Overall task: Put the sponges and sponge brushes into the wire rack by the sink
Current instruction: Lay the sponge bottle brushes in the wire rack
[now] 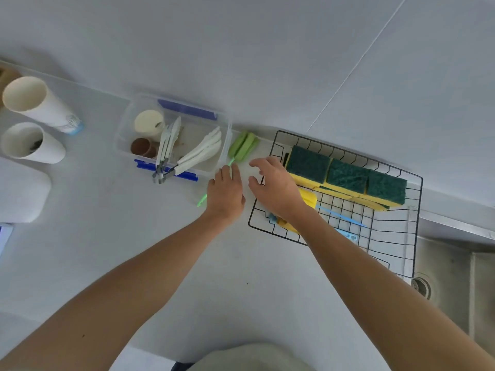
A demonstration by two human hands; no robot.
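A green sponge brush (243, 146) lies on the white counter between the clear box and the black wire rack (413, 210). Its thin green handle runs under my left hand (225, 192), whose fingers are closed over it; the handle tip sticks out at the lower left. My right hand (273, 184) hovers open at the rack's left edge, fingers spread toward the brush head. In the rack, three yellow sponges with dark green tops (347, 175) stand in a row at the back. A yellow sponge brush with a blue handle (340, 216) lies on the rack floor, partly hidden by my right wrist.
A clear plastic box with blue clips (126, 124) holds white tongs, a cup and a brown cup. Two white cups (29, 103) lie at the far left. The steel sink (455, 277) sits right of the rack, the wall just behind.
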